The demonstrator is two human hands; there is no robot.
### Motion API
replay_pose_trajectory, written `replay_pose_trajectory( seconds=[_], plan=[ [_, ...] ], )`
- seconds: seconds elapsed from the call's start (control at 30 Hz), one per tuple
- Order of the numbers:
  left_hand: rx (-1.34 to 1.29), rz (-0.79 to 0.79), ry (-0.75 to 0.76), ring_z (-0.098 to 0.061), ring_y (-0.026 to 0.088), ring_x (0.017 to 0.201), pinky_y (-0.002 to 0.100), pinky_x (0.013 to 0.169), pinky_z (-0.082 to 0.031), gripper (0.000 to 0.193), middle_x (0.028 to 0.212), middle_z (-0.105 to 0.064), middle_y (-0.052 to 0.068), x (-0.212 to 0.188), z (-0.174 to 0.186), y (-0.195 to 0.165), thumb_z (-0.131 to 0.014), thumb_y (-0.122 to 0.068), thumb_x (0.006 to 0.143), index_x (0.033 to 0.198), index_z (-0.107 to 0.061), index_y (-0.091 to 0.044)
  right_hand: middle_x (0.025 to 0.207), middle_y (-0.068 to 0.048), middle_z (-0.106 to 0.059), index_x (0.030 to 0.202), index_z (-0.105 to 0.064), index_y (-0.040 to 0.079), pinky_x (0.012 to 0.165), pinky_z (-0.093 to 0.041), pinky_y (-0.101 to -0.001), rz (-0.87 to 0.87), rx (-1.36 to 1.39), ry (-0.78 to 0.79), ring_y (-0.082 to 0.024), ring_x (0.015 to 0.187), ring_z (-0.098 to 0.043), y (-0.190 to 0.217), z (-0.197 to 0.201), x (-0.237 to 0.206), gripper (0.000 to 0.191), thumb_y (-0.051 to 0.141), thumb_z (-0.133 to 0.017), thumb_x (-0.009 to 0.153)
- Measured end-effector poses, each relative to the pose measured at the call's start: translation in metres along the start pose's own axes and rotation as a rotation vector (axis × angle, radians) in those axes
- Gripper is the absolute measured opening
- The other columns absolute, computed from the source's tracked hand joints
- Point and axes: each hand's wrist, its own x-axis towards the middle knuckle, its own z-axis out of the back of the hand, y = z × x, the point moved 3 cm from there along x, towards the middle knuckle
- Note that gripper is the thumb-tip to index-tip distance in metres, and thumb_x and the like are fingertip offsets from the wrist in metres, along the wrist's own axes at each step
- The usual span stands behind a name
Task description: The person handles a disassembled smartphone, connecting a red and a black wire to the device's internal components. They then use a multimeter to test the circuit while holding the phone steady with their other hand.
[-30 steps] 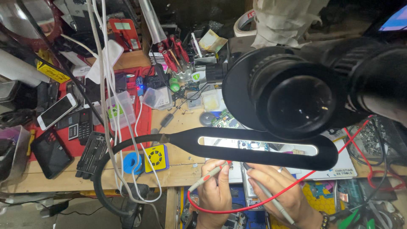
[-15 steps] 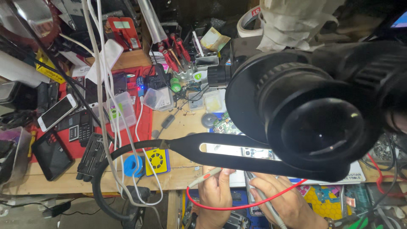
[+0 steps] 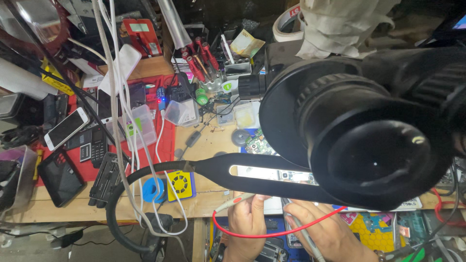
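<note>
Nearest the camera, a big black eyepiece [image 3: 374, 145] fills the right of the view and hides much of the bench behind it. Under it runs a black lamp bar [image 3: 272, 173] on a gooseneck, its lit strip facing down.

Below the bar, the left hand [image 3: 247, 225] pinches a red-tipped probe [image 3: 236, 200] between thumb and fingers — the tip points left and sits at the bench edge. The right hand [image 3: 324, 233] is closed round a grey probe [image 3: 302, 232] that slants up under the lamp. A red wire [image 3: 272, 235] loops between both hands. What the probes touch is hidden by the bar.

Further up the wooden bench [image 3: 204, 145] lie a blue tape roll [image 3: 154, 190], a yellow square part [image 3: 180, 184] just beside it, and a green circuit board [image 3: 257, 143] — half covered by the eyepiece. To the left, a white phone [image 3: 66, 128] rests on a red mat [image 3: 145, 121]. At the back stand red screwdrivers [image 3: 199, 60].
</note>
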Motion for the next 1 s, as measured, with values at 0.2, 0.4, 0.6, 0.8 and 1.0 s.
replay_pose_trajectory(
  seconds=[0.2, 0.4, 0.6, 0.8, 1.0],
  plan=[
    [-0.011, -0.012, 0.009, -0.08, 0.025, 0.085, 0.036, 0.077, -0.059, 0.02, 0.091, -0.08, 0.016, 0.0, 0.002, 0.001, -0.049, -0.01, 0.105, 0.107, -0.064, 0.003, 0.111, -0.019, -0.072, 0.111, -0.066, 0.003, 0.087, -0.055, -0.0436, 0.045, -0.042, 0.014, -0.031, 0.099, -0.073, 0.0, 0.0, 0.0, 0.036, 0.012, -0.081, 0.079],
    [-0.087, 0.028, -0.014, -0.082, 0.027, 0.092, 0.036, 0.083, -0.064, 0.022, 0.097, -0.08, 0.018, 0.001, 0.002, 0.002, -0.049, -0.011, 0.103, 0.114, -0.059, 0.006, 0.11, -0.022, -0.073, 0.111, -0.066, 0.002, 0.088, -0.055, -0.0447, 0.067, -0.019, -0.002, -0.034, 0.102, -0.071, 0.001, 0.002, 0.001, 0.036, 0.01, -0.079, 0.078],
    [-0.016, 0.045, -0.046, -0.083, 0.025, 0.089, 0.035, 0.08, -0.064, 0.026, 0.093, -0.082, 0.016, 0.001, 0.004, 0.008, -0.053, -0.015, 0.104, 0.102, -0.068, 0.006, 0.104, -0.015, -0.074, 0.11, -0.065, 0.002, 0.084, -0.056, -0.0416, 0.079, -0.035, 0.004, -0.03, 0.098, -0.073, 0.005, 0.005, 0.009, 0.031, 0.009, -0.076, 0.083],
    [0.075, 0.035, -0.058, -0.082, 0.024, 0.084, 0.036, 0.077, -0.061, 0.033, 0.089, -0.083, 0.015, 0.0, 0.007, 0.014, -0.051, -0.018, 0.105, 0.095, -0.073, 0.004, 0.104, -0.014, -0.074, 0.111, -0.066, 0.003, 0.081, -0.056, -0.0409, 0.043, 0.029, 0.024, -0.029, 0.094, -0.073, 0.008, 0.007, 0.015, 0.03, 0.009, -0.075, 0.083],
    [0.115, 0.043, -0.065, -0.08, 0.025, 0.082, 0.036, 0.076, -0.059, 0.032, 0.087, -0.083, 0.014, 0.0, 0.007, 0.016, -0.051, -0.017, 0.104, 0.09, -0.071, 0.005, 0.104, -0.012, -0.074, 0.112, -0.065, 0.005, 0.08, -0.055, -0.0403, 0.066, 0.009, 0.018, -0.029, 0.094, -0.073, 0.008, 0.007, 0.015, 0.03, 0.01, -0.075, 0.083]
  ],
)
